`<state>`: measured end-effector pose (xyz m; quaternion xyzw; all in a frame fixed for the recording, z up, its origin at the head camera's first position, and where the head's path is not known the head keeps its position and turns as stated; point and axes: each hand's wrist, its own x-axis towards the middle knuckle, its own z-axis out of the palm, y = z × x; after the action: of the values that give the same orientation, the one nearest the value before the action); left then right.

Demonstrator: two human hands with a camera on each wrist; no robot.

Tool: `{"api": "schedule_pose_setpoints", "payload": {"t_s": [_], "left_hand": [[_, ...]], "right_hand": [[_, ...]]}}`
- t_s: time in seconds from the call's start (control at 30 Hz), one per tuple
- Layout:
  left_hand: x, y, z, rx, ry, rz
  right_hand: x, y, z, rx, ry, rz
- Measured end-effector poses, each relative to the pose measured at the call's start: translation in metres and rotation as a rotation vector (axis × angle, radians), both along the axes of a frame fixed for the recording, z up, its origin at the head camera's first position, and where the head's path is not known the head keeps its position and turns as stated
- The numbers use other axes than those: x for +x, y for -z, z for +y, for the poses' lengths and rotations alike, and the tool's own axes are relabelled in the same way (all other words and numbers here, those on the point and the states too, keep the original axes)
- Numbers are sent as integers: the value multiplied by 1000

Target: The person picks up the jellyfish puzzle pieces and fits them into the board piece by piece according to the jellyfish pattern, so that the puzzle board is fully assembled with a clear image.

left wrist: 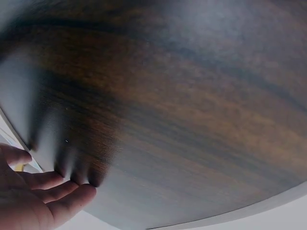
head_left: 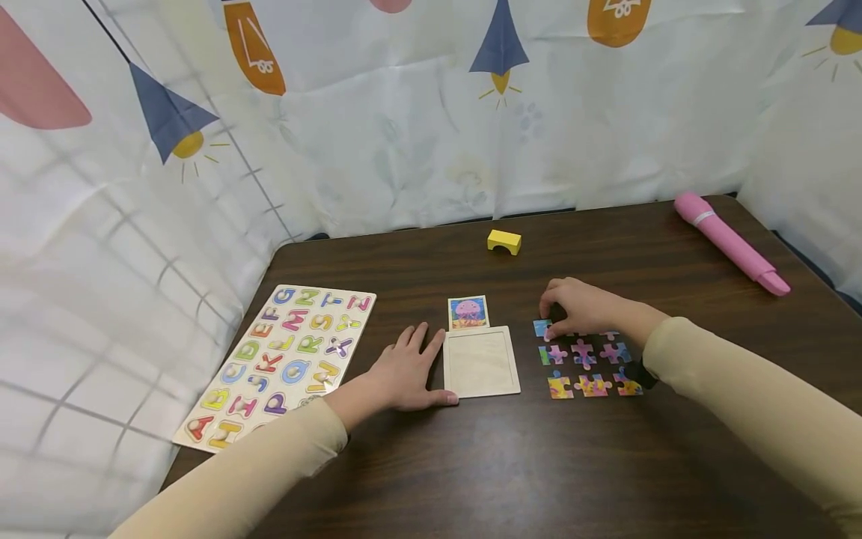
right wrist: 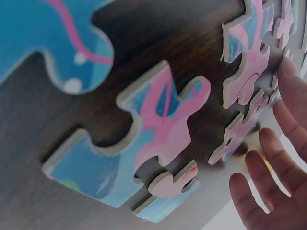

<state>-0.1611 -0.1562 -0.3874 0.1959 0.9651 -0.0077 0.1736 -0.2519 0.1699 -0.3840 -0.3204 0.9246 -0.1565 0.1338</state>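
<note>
My left hand (head_left: pixel 406 372) rests on the table with fingers spread, thumb and index tips right at the left edge of a square wooden puzzle tray (head_left: pixel 481 364). The left wrist view shows its fingertips on the dark tabletop. My right hand (head_left: pixel 581 305) reaches over the top row of jigsaw pieces. Its thumb and index finger pinch the blue corner piece (head_left: pixel 541 327) at the top left. Below are loose pink pieces (head_left: pixel 583 349) and yellow pieces (head_left: pixel 560 387), in rows. A jellyfish picture card (head_left: pixel 468 313) touches the tray's top edge. The hand partly hides the top row.
A wooden alphabet board (head_left: pixel 279 359) with knobbed letters lies to the left. Toward the back stands a yellow arch block (head_left: pixel 503 241). A folded pink umbrella-like object (head_left: pixel 730 241) lies at the back right. Patterned white curtains (head_left: pixel 404 150) hang behind the table and on the left.
</note>
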Motion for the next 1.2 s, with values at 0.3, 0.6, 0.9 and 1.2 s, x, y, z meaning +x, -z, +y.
{"api": "schedule_pose_setpoints", "payload": {"t_s": [0.3, 0.6, 0.9, 1.2], "left_hand": [[2, 1, -1, -3, 0, 2], [4, 2, -1, 1, 3, -1], [3, 0, 2, -2, -9, -10], [2, 2, 1, -15, -11, -9]], "right_hand": [[0, 0, -4, 10, 13, -9], [-2, -4, -9, -19, 20, -88], [-7, -5, -8, -161, 47, -196], [-7, -6, -16, -372, 163, -414]]}}
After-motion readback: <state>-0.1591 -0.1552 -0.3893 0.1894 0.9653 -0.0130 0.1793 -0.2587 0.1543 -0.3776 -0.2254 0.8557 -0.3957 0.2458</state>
